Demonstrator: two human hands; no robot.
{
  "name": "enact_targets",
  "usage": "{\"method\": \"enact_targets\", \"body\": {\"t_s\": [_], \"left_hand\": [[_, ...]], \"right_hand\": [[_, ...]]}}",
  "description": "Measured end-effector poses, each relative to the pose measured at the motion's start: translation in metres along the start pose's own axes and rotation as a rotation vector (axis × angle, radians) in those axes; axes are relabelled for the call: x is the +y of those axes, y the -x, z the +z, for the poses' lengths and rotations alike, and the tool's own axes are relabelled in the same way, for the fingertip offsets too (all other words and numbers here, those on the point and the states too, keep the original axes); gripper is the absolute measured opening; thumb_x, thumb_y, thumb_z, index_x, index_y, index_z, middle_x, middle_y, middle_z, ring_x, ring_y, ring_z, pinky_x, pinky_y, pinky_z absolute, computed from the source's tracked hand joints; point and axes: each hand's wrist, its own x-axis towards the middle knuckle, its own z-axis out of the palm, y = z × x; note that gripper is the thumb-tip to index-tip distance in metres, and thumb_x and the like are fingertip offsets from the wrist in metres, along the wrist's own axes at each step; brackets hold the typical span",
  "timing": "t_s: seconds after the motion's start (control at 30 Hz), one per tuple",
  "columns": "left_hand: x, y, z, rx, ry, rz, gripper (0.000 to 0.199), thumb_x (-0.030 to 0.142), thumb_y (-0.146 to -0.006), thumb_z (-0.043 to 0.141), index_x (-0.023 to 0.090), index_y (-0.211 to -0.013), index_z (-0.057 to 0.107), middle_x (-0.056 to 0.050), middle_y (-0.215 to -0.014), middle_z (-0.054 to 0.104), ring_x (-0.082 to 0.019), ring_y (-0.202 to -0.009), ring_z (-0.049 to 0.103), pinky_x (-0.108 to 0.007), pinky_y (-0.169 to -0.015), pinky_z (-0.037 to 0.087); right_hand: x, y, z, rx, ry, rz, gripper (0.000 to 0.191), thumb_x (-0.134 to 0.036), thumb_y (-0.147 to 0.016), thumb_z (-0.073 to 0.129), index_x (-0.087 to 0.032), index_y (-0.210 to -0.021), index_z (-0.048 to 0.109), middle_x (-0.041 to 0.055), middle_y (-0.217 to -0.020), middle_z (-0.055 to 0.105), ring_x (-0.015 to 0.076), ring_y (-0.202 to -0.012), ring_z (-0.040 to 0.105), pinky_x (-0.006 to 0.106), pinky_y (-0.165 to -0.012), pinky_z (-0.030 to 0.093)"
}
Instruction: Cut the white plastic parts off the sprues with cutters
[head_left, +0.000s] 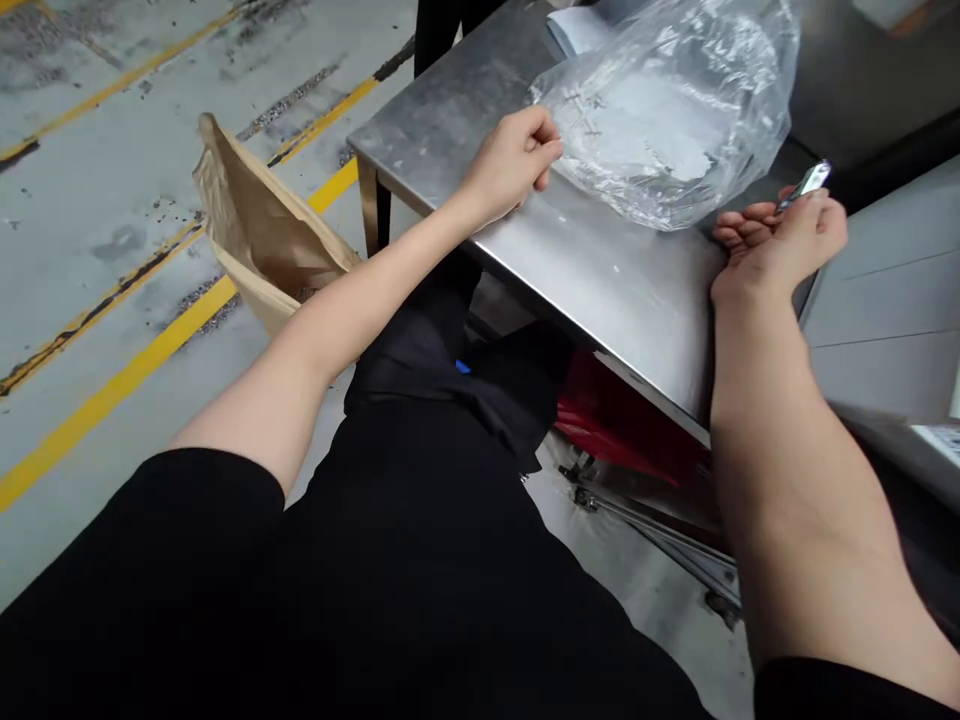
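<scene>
Curling inward, the fingers of your left hand point(517, 155) are drawn together with the thumb against them, just beside the left side of the clear plastic bag point(660, 130); you cannot tell from here whether any film is caught between them. Your right hand point(776, 245) is turned partly palm up, clamped on a small shiny metal object point(806, 186), its narrow end poking out above the thumb; your fingers cover the rest, so its full shape is unclear.

The bag lies on the tabletop point(600, 265), well in from the near edge, between your hands. It is thin, crinkled and glossy, and something pale and flat shows through it, blurred by the glare. The tabletop is brushed metal, scuffed toward its left corner. Behind the bag, a folded pale sheet point(581, 30) is partly covered.

To your right stand smooth, whitish panels point(885, 300) with thin dark seams, cut off by the view. To your left, a tan sack point(262, 220) gapes open on the grey, yellow-striped floor point(97, 200), its lower part hidden by your forearm. Under the tabletop, glossy red material point(626, 420) shows only in part.
</scene>
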Motion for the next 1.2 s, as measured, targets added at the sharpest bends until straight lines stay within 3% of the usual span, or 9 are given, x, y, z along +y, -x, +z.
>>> {"method": "enact_targets", "body": {"t_s": [0.27, 0.37, 0.47, 0.67, 0.77, 0.87, 0.97, 1.07, 1.2], "left_hand": [[0.005, -0.005, 0.004, -0.062, -0.199, 0.101, 0.045, 0.014, -0.117, 0.03, 0.023, -0.081, 0.054, 0.001, -0.076, 0.062, -0.01, -0.068, 0.065, -0.017, -0.056, 0.045], [0.013, -0.001, 0.001, -0.026, -0.153, 0.067, 0.05, 0.014, -0.113, 0.025, 0.021, -0.065, 0.036, 0.004, -0.073, 0.061, -0.006, -0.07, 0.073, -0.014, -0.057, 0.037], [0.023, 0.006, -0.002, -0.001, -0.12, -0.028, 0.044, 0.016, -0.108, 0.026, 0.024, -0.065, 0.021, 0.004, -0.073, 0.067, -0.004, -0.069, 0.076, -0.015, -0.056, 0.031], [0.022, 0.01, -0.005, -0.026, -0.055, -0.054, 0.038, 0.023, -0.107, 0.028, 0.026, -0.069, 0.029, 0.002, -0.076, 0.075, 0.002, -0.053, 0.064, -0.016, -0.056, 0.031], [0.015, 0.008, -0.004, -0.022, 0.036, -0.037, 0.033, 0.014, -0.108, 0.048, 0.023, -0.077, 0.045, 0.005, -0.07, 0.071, -0.002, -0.047, 0.057, -0.017, -0.057, 0.035], [0.008, 0.008, -0.002, -0.016, 0.123, -0.029, 0.023, 0.009, -0.107, 0.059, 0.021, -0.088, 0.055, 0.004, -0.069, 0.069, -0.008, -0.047, 0.053, -0.022, -0.06, 0.04], [0.001, 0.006, -0.001, 0.002, 0.194, -0.032, 0.019, 0.009, -0.107, 0.06, 0.019, -0.091, 0.057, 0.004, -0.07, 0.066, -0.008, -0.049, 0.052, -0.023, -0.061, 0.04], [-0.002, 0.005, -0.001, 0.026, 0.218, -0.031, 0.018, 0.011, -0.106, 0.063, 0.019, -0.091, 0.06, 0.004, -0.069, 0.066, -0.006, -0.048, 0.051, -0.022, -0.058, 0.038], [0.008, 0.01, -0.007, 0.026, 0.254, -0.112, 0.017, 0.015, -0.104, 0.069, 0.018, -0.088, 0.063, 0.005, -0.068, 0.067, -0.004, -0.045, 0.05, -0.019, -0.052, 0.035]], "right_hand": [[-0.004, 0.014, 0.01, 0.135, 0.132, -0.001, 0.046, -0.017, -0.122, 0.034, -0.023, -0.081, 0.054, -0.0092, -0.067, 0.055, 0.0074, -0.041, 0.057, 0.012, -0.044, 0.033], [-0.008, 0.022, 0.01, 0.163, 0.153, 0.027, 0.037, -0.021, -0.123, 0.046, -0.017, -0.09, 0.063, -0.0077, -0.071, 0.058, 0.0061, -0.05, 0.059, 0.013, -0.047, 0.043], [-0.012, 0.03, 0.011, 0.168, 0.145, 0.041, 0.037, -0.022, -0.123, 0.046, -0.019, -0.091, 0.063, -0.0064, -0.073, 0.062, 0.0079, -0.05, 0.06, 0.015, -0.046, 0.044], [-0.016, 0.039, 0.018, 0.172, 0.103, 0.067, 0.041, -0.019, -0.121, 0.04, -0.023, -0.084, 0.057, -0.0073, -0.078, 0.066, 0.0077, -0.042, 0.058, 0.018, -0.044, 0.036], [-0.016, 0.037, 0.018, 0.191, 0.1, 0.072, 0.039, -0.019, -0.121, 0.041, -0.022, -0.087, 0.061, -0.0064, -0.078, 0.066, 0.0086, -0.044, 0.059, 0.018, -0.045, 0.037], [-0.015, 0.032, 0.015, 0.22, 0.106, 0.09, 0.027, -0.024, -0.122, 0.051, -0.018, -0.104, 0.07, -0.0021, -0.088, 0.071, 0.0103, -0.059, 0.067, 0.02, -0.053, 0.051], [-0.012, 0.026, 0.012, 0.221, 0.113, 0.118, 0.025, -0.035, -0.116, 0.069, -0.016, -0.13, 0.073, 0.0073, -0.119, 0.077, 0.0196, -0.096, 0.078, 0.036, -0.082, 0.068], [-0.01, 0.022, 0.011, 0.201, 0.125, 0.136, 0.037, -0.04, -0.113, 0.072, -0.018, -0.143, 0.07, 0.0121, -0.141, 0.073, 0.0279, -0.119, 0.076, 0.049, -0.099, 0.067], [-0.014, 0.023, 0.014, 0.161, 0.142, 0.138, 0.041, -0.04, -0.111, 0.076, -0.019, -0.146, 0.069, 0.0131, -0.145, 0.071, 0.0297, -0.123, 0.075, 0.052, -0.102, 0.066]]}}
